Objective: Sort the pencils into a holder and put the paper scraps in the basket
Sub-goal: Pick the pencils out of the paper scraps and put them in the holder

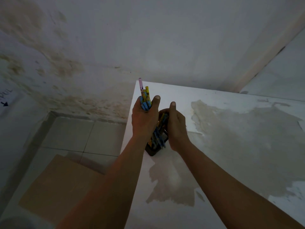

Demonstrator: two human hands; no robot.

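- Left hand, centre of frame, fingers curled tight round a bundle of pink, yellow and blue pencils. The thumb is pressed along the bundle's side, and the pencil tips stick out above the fist.
- The bundle is held upright just above and left of the holder. Judgement: it is lined up to drop in as one lot rather than pencil by pencil.
- Black mesh metal pencil holder sits on the table near its left edge, just below both hands. It looks tilted, but its base is partly hidden.
- A second lot of blue and yellow pencils is already in the holder, leaning to the upper right.
- Right hand has its fingers curled round the tops of those pencils, thumb raised. Likely it is pulling them aside to clear room and steady the holder. Can't tell if the palm touches the mesh.
- White table with worn brown patches fills the right half of the frame.
- No paper scraps or basket can be made out, so that part of the task can't be judged from this view.
- Flat brown cardboard sheet lies at lower left on the pale tiled floor.
- Risk: the holder is close to the table edge and could tip under the added load.
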